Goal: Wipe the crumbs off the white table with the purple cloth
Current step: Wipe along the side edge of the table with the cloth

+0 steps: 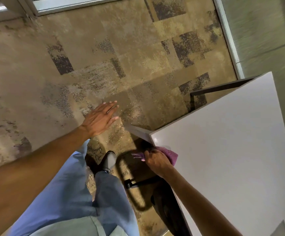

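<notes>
Seen from above, looking steeply down past the body. Right hand [156, 161] curled shut around a bunched purple fabric cloth [170, 155], fingers wrapped over its top, pressed at the near left corner of a smooth white rectangular tabletop [232, 150]. Part of the cloth spilled past the table edge, purple fringe hanging in the air on the left; the rest lay flat on the white surface just beyond the knuckles. Crumbs too small to make out on the table. Left hand [100, 119] empty, fingers stretched flat and close together, palm down, held out over the floor well apart from the table. Both forearms bare. Below, blue trousers [66, 193] and a grey shoe [110, 161] stepping on mottled tan carpet [87, 57] with dark square patches. Dark metal table frame [220, 88] visible under the far edge.
</notes>
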Demonstrator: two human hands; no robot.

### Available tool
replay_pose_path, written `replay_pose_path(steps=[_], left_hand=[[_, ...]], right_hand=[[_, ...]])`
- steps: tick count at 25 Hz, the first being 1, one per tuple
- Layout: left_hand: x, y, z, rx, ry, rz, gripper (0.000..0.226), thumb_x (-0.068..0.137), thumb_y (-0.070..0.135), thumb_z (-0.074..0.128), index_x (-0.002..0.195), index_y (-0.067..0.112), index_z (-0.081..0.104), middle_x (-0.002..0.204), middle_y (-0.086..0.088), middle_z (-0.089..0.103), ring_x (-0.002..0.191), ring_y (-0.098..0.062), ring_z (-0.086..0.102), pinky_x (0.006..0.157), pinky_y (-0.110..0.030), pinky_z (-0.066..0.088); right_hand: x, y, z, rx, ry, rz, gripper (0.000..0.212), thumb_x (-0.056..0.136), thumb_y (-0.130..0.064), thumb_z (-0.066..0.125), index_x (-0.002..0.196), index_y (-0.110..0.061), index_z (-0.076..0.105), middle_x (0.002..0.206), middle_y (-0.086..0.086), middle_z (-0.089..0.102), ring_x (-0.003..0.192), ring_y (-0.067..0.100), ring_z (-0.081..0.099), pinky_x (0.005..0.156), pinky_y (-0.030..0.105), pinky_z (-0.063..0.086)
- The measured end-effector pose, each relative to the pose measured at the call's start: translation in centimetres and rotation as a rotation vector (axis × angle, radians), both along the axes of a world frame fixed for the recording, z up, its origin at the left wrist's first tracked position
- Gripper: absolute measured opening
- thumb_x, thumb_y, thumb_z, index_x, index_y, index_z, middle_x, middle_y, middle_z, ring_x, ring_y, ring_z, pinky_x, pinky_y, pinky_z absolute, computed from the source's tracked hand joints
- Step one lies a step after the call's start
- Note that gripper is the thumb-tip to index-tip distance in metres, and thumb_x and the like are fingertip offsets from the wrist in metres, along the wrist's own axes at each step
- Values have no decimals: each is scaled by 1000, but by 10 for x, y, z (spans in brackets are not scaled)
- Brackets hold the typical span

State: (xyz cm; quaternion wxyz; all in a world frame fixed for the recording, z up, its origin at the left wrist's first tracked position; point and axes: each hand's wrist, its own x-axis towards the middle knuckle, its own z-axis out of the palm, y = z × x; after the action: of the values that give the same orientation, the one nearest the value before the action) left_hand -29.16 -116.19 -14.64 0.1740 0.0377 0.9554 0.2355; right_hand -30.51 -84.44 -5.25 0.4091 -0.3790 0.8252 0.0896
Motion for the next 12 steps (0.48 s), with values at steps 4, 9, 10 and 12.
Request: replay_pose_path(steps=[4,9,10,12], left_hand=[[33,41,8,45,-13,73,62,105,50,19,154,14,29,163,-11,27,145,-30,35,122,-44,26],[93,97,8,150,-90,168,69,99,54,14,153,16,34,159,-10,35,135,-32,48,108,-42,44],[107,108,5,173,-115,200,64,102,51,19,152,17,35,158,-9,37,133,-32,51,106,-42,47],[134,131,3,233,-146,258,53,105,42,34,151,16,38,156,-9,40,130,-31,54,103,-40,49]], right_hand=[[10,21,-5,-165,30,-90,37,80,-18,79,108,-4,59,76,7,74,64,21,72,69,29,59],[32,41,4,-76,111,-145,24,63,-69,67,58,-46,62,50,-26,54,47,-8,54,45,4,40],[37,49,2,-80,176,-101,25,61,-71,65,55,-47,61,49,-27,53,46,-9,53,45,4,39],[45,62,0,-20,301,-34,25,68,-72,57,56,-51,61,50,-31,52,49,-12,53,49,2,39]])
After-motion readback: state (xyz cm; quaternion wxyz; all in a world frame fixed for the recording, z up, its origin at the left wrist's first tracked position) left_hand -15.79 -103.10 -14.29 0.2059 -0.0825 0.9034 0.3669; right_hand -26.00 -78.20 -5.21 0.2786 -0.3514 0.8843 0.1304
